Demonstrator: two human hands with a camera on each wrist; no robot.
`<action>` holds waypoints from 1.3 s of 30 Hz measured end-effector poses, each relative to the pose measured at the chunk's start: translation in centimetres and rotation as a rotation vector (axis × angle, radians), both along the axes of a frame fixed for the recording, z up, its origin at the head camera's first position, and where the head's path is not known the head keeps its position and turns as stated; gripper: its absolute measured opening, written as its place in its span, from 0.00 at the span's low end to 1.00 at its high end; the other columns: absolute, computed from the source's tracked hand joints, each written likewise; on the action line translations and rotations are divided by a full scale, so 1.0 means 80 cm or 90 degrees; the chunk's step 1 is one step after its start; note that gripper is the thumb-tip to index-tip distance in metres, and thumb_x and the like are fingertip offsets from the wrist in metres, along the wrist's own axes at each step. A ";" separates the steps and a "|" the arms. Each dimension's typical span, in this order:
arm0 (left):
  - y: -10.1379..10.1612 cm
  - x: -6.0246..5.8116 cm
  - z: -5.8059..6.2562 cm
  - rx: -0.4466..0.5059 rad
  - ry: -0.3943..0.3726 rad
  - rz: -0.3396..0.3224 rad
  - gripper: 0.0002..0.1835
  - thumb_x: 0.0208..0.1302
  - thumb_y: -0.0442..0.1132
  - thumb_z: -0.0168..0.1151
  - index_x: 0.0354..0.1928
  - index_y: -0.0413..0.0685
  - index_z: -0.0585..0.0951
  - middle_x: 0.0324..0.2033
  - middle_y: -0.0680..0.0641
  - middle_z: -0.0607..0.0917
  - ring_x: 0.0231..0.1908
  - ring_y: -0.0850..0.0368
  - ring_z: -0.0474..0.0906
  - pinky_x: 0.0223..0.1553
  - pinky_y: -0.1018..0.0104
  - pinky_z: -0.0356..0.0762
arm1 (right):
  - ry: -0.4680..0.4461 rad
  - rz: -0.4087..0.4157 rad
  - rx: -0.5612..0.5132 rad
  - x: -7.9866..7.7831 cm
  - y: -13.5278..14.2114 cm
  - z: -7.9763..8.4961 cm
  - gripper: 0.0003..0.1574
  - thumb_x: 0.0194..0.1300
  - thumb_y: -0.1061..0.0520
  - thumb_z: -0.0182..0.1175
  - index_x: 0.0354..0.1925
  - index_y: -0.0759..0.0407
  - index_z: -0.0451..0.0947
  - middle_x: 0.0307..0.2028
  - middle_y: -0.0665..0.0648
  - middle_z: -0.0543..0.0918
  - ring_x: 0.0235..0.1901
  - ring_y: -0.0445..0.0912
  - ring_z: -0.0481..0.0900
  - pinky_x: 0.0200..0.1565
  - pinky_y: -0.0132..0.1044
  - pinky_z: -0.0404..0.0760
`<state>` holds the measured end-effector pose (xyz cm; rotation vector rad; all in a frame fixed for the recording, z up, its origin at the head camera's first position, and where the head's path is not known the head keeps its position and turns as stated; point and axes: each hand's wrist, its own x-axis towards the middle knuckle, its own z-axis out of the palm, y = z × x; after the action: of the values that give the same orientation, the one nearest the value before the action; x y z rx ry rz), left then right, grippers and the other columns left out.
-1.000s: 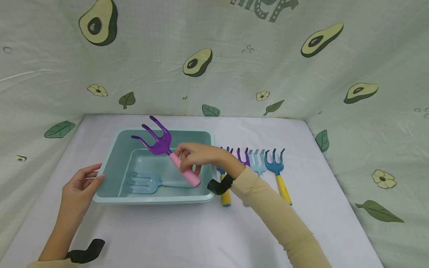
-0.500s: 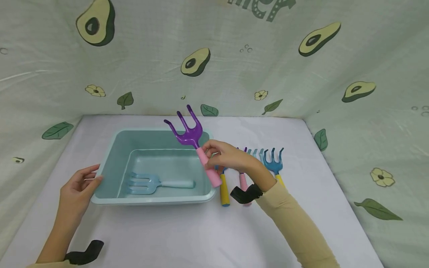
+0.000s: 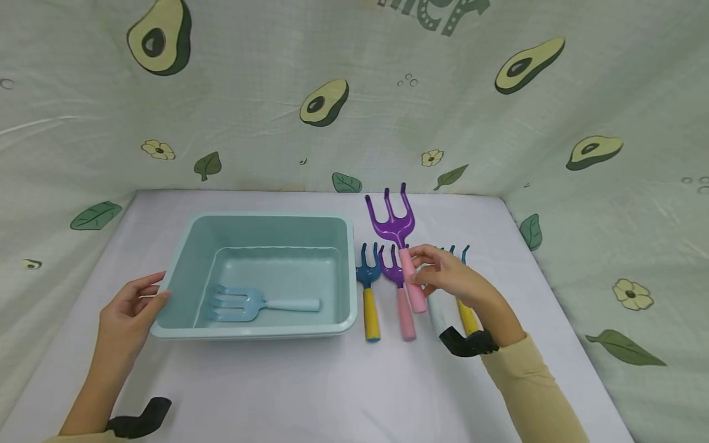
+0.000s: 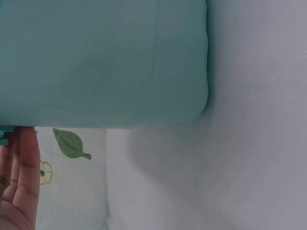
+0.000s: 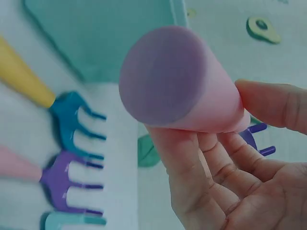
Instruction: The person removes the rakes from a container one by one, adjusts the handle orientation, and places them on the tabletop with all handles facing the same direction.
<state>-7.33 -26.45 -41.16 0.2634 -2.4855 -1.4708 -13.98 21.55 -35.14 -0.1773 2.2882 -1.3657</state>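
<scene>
My right hand (image 3: 451, 275) pinches the pink handle of a purple three-tined hand cultivator (image 3: 396, 227), held above the table with its tines pointing away. In the right wrist view the handle's blunt end (image 5: 163, 79) faces the camera, between thumb and fingers. My left hand (image 3: 128, 307) holds the left rim of a pale teal plastic basin (image 3: 255, 332); in the left wrist view its fingers (image 4: 26, 167) meet the basin's edge. Inside the basin lies a light blue hand fork (image 3: 246, 304), its handle to the right.
Right of the basin lie a blue cultivator with a yellow handle (image 3: 372, 314), a smaller purple one with a pink handle (image 3: 406, 317), a partly hidden pale-handled tool (image 3: 437, 314) and another yellow-handled one (image 3: 468, 317). An avocado-print cloth (image 3: 249, 141) hangs behind the white table.
My right hand has carried the purple cultivator rightward, from over the basin to above the row of tools, and its tines have swung from leftward to pointing away. The left hand stays at the rim.
</scene>
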 end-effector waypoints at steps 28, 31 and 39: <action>0.001 -0.001 0.003 -0.004 -0.016 0.007 0.22 0.64 0.40 0.58 0.61 0.49 0.72 0.36 0.67 0.74 0.30 0.78 0.74 0.30 0.86 0.73 | -0.060 -0.157 0.144 0.046 0.180 -0.068 0.37 0.66 0.58 0.52 0.64 0.78 0.50 0.50 0.72 0.66 0.37 0.46 0.75 0.39 0.40 0.82; 0.001 -0.002 0.003 -0.005 -0.017 0.009 0.23 0.64 0.40 0.58 0.61 0.49 0.72 0.36 0.67 0.74 0.30 0.78 0.74 0.30 0.86 0.73 | -0.078 -0.170 0.162 0.048 0.189 -0.074 0.38 0.66 0.58 0.53 0.63 0.78 0.50 0.50 0.73 0.66 0.38 0.46 0.75 0.39 0.41 0.82; 0.002 -0.001 0.004 -0.005 -0.017 0.016 0.22 0.64 0.40 0.58 0.61 0.48 0.72 0.36 0.67 0.74 0.30 0.77 0.74 0.30 0.86 0.73 | -0.140 -0.204 0.195 0.043 0.202 -0.097 0.37 0.65 0.59 0.51 0.62 0.79 0.49 0.49 0.76 0.68 0.38 0.50 0.76 0.38 0.41 0.82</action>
<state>-7.37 -26.31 -40.87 0.3133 -2.4990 -1.4578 -10.55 37.73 -42.90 0.4342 2.3652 -1.0903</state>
